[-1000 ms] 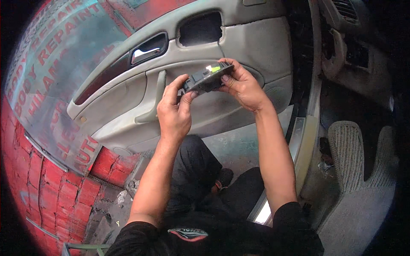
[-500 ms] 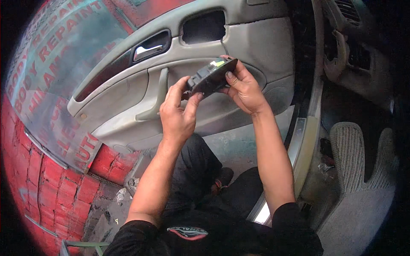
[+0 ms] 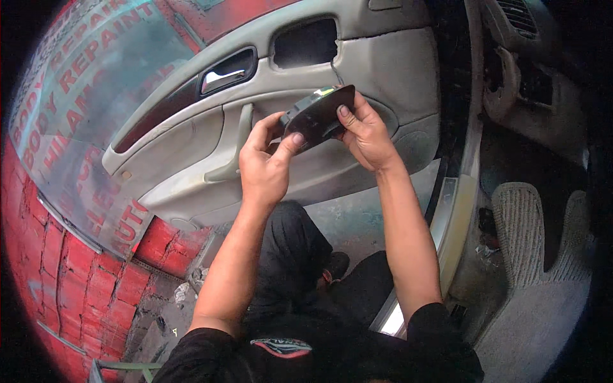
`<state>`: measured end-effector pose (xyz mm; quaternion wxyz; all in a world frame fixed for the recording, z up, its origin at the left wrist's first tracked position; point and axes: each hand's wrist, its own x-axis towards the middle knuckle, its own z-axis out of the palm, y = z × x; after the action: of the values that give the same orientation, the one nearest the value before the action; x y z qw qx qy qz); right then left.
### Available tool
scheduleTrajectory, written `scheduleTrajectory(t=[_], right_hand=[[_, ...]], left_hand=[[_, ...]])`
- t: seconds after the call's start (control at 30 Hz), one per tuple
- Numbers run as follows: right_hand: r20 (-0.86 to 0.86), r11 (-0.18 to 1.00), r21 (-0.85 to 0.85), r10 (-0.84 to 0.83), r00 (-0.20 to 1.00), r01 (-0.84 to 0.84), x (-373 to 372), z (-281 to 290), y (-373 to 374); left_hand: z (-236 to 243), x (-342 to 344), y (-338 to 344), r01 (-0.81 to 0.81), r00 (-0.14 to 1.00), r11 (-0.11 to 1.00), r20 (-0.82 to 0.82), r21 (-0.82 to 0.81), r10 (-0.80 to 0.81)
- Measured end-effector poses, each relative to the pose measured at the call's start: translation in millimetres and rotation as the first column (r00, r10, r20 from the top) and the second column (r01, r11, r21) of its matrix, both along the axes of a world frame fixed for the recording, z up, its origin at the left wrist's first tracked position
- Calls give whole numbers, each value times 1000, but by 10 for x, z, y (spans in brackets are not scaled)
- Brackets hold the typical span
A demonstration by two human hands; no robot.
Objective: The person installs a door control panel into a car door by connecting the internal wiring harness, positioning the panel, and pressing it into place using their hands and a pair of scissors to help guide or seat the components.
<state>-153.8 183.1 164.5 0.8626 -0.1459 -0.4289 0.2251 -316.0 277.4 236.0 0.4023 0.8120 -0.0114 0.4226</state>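
A black plastic housing (image 3: pixel 319 115) with a small pale green patch on its upper edge is held up by both hands. My left hand (image 3: pixel 265 163) grips its lower-left end, thumb on the near face. My right hand (image 3: pixel 367 134) grips the right end, thumb pressed on that face. Behind them stands a beige car door panel (image 3: pixel 396 83) with a rectangular opening (image 3: pixel 305 43), a chrome inner handle (image 3: pixel 223 76) and a pull grip (image 3: pixel 241 137). A thin dark cable runs down from the opening behind the housing; its far end is hidden.
My bent legs (image 3: pixel 287 255) are below. To the right are a door sill (image 3: pixel 447 230), dashboard (image 3: pixel 523 64) and grey ribbed mat (image 3: pixel 523 268). Red brick wall (image 3: pixel 83 300) and a glossy lettered sheet (image 3: pixel 96 115) fill the left; a green metal frame (image 3: pixel 128 367) sits lower left.
The housing has tilted, now showing more of its smooth dark face and less of the ridged side. My left hand has shifted slightly right with it; both hands keep their hold.
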Motion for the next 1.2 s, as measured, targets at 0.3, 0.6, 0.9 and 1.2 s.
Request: scheduleTrajectory(t=[0.3,0.6,0.9,1.2], right_hand=[[11,987,9,-160,987,160,-93,189,15],[-148,995,81,-49,988,61,-198,129,-17],[-204,955,188,266,942,-229,-688,-162,140],[-225,981,134,166,960,-139,-448,-337,9]], left_hand=[[111,18,37,-43,999,998,-12,-43,42],[7,36,-58,-144,990,955,53,261,134],[-361,-53,-24,-321,939,583,330,746,95],[-303,22,-79,-80,995,991,-47,106,85]])
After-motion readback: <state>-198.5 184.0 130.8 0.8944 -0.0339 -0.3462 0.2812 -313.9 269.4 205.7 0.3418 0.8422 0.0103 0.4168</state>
